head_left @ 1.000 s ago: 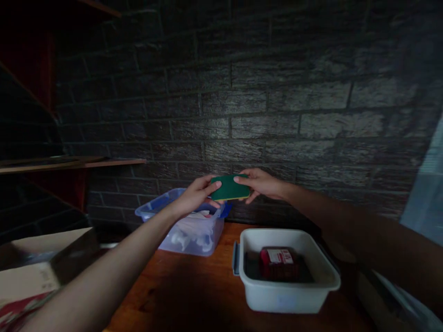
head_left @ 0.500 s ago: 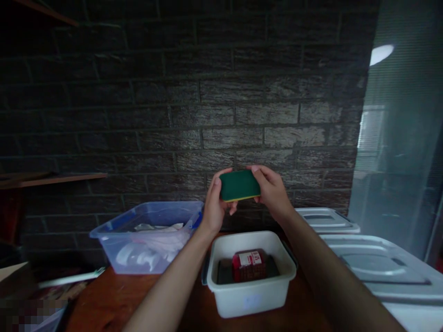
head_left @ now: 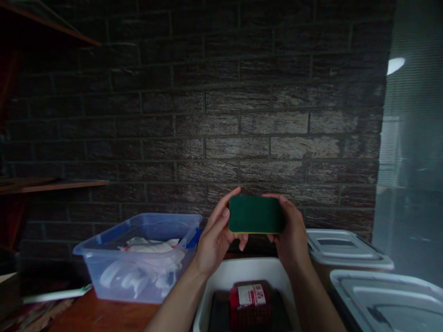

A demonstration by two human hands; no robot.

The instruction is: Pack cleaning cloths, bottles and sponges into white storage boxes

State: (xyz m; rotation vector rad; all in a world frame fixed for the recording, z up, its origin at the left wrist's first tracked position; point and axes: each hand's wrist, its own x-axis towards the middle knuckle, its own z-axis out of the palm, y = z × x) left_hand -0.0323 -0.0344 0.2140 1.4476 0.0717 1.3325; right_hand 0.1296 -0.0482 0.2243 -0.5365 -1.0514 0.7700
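A green scouring sponge (head_left: 256,214) with a thin yellow lower edge is held up between both hands, its green face toward me. My left hand (head_left: 216,233) grips the left end, thumb on the front edge and fingers behind it. On the right end, my right hand (head_left: 292,230) is closed around the side, with some fingers hidden behind the sponge. Below the hands stands a white plastic tub (head_left: 216,281). Inside it lies a red package with a white label (head_left: 249,304), on something dark.
To the left, a translucent blue bin (head_left: 104,263) holds white, cloth-like items. Two grey-white lidded boxes (head_left: 398,299) stand at the right. A dark brick wall (head_left: 221,124) rises behind the wooden table (head_left: 86,316), and shelves (head_left: 62,186) jut in from the left.
The sponge now appears lower, larger and slightly further right, its green face turned more squarely toward me. Both hands still hold it. The view has tilted up, so the tub sits lower.
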